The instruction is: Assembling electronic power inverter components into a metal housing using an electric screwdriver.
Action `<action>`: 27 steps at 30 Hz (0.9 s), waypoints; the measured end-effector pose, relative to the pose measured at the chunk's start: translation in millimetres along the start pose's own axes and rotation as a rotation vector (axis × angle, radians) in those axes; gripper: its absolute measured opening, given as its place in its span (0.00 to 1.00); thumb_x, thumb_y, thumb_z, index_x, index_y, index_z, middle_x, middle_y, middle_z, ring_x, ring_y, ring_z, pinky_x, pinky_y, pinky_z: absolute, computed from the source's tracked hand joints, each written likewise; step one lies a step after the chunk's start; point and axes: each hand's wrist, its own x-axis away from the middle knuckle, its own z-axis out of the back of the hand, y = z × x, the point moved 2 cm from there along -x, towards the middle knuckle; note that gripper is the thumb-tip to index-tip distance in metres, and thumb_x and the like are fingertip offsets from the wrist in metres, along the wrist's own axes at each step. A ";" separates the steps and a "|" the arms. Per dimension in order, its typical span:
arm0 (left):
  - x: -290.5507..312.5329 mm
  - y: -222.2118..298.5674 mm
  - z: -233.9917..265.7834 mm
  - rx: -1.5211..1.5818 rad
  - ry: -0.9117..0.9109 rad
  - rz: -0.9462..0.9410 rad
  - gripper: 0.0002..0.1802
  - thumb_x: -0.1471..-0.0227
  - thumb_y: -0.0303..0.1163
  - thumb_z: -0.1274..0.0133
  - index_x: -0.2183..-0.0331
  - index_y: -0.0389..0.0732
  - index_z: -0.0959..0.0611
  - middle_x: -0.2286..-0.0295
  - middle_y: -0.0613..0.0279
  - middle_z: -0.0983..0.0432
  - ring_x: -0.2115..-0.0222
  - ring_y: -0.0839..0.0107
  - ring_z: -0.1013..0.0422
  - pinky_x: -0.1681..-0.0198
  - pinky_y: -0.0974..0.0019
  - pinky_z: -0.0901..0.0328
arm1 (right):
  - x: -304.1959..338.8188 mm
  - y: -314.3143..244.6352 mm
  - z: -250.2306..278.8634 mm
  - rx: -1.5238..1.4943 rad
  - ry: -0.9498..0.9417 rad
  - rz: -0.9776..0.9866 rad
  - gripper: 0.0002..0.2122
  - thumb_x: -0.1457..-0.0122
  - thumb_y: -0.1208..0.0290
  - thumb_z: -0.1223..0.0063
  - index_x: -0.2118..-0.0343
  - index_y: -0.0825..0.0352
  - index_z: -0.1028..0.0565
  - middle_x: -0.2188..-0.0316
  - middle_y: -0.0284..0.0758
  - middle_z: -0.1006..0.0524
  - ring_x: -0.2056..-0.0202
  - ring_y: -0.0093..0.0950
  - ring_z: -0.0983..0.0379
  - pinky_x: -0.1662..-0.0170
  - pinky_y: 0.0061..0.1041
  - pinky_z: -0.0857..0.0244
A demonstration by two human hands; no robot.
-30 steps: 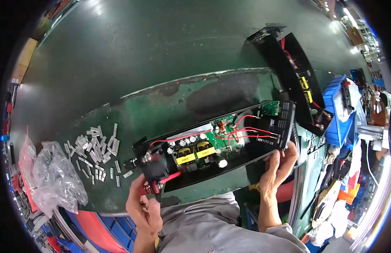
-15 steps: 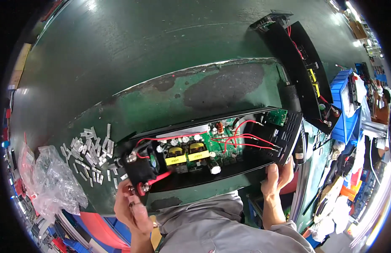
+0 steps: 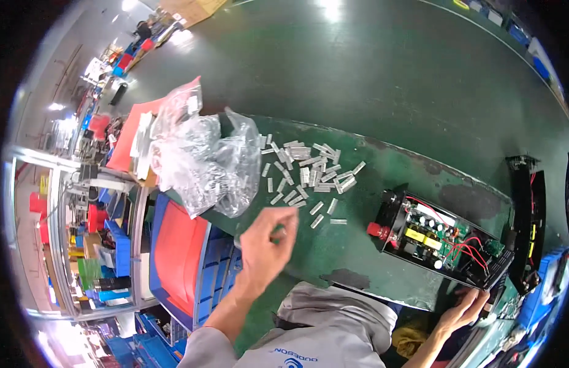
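A long open black case [image 3: 451, 277] lies on the green bench to the right. Inside it are a green circuit board [image 3: 447, 233], two yellow-banded transformers [image 3: 423, 238] and looping red wires [image 3: 471, 248]. A red terminal [image 3: 377, 230] sticks out of its left end. My right hand [image 3: 461, 314] has its fingers against the case's near right corner; part of the grip is hidden. My left hand [image 3: 271, 244] is above the bench's near edge, fingers curled in a pinch; what they hold, if anything, is hidden. Just beyond it lies a loose pile of small clear strips [image 3: 315, 168].
Crumpled clear plastic bags [image 3: 205, 159] lie left of the pile. A blue crate with a red sheet [image 3: 179, 254] stands below the bench's left side. Another black case [image 3: 528, 227] stands at the far right, near a blue bin [image 3: 538, 297].
The view has swung left. My left hand has let go of the case's left end and moved to the near side of the strips. My right hand stays at the case's right end.
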 end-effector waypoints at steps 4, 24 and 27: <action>-6.9 -45.8 23.8 -0.190 0.069 0.090 0.09 0.46 0.22 0.39 0.61 0.39 0.15 0.69 0.59 0.20 0.70 0.72 0.24 0.66 0.71 0.32 | -1.7 -3.0 -3.6 -0.012 -0.022 0.023 0.12 0.29 0.63 0.57 0.66 0.66 0.31 0.80 0.25 0.32 0.79 0.14 0.47 0.75 0.18 0.55; -32.7 -41.9 34.4 -0.217 0.156 -0.146 0.10 0.46 0.22 0.41 0.60 0.42 0.18 0.65 0.59 0.21 0.72 0.65 0.21 0.70 0.65 0.28 | -2.7 2.6 -0.7 0.021 -0.024 0.021 0.13 0.28 0.61 0.57 0.64 0.67 0.30 0.80 0.27 0.34 0.77 0.17 0.44 0.73 0.21 0.52; -39.0 -42.1 74.9 -0.257 0.358 -0.107 0.10 0.44 0.21 0.43 0.59 0.40 0.17 0.64 0.57 0.21 0.67 0.68 0.23 0.70 0.66 0.29 | -1.1 -0.4 -4.6 0.021 -0.022 0.028 0.14 0.28 0.62 0.58 0.64 0.69 0.31 0.80 0.29 0.34 0.75 0.19 0.41 0.71 0.22 0.47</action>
